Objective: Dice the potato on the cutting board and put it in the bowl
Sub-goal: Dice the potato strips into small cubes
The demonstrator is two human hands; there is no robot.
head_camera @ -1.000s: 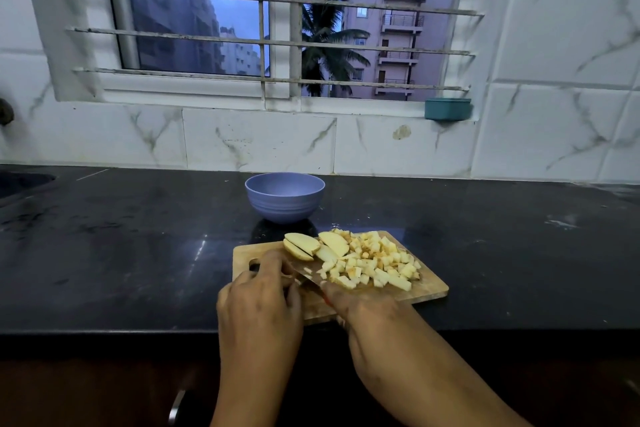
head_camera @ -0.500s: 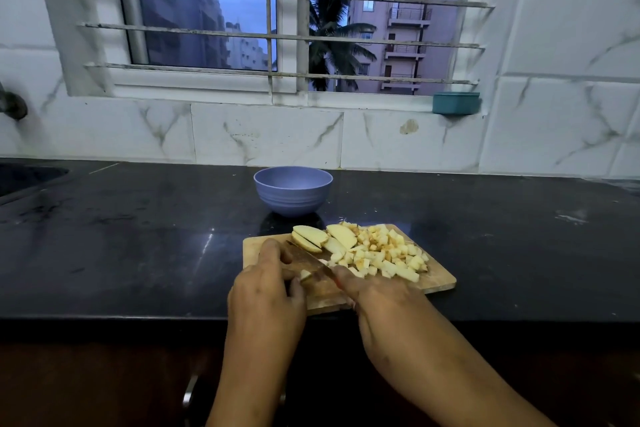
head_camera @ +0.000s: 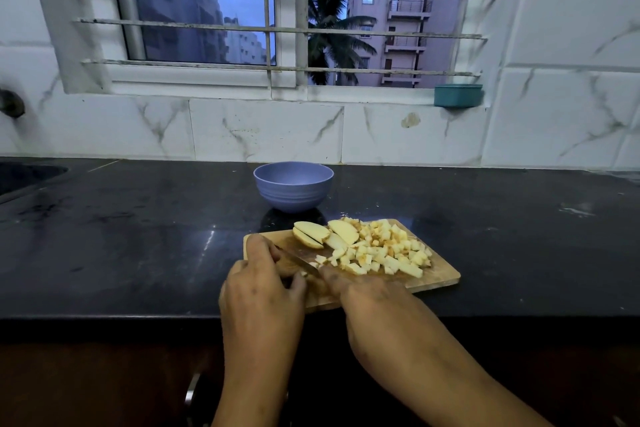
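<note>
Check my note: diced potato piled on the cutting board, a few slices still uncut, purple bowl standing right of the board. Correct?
One error: the head view shows the bowl behind the cutting board, toward the wall, not right of it. The diced potato pile and uncut slices are correct.

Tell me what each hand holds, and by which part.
The right hand grips the knife by its handle, blade over the cutting board. The left hand pinches a mostly hidden potato piece beside the blade.
</note>
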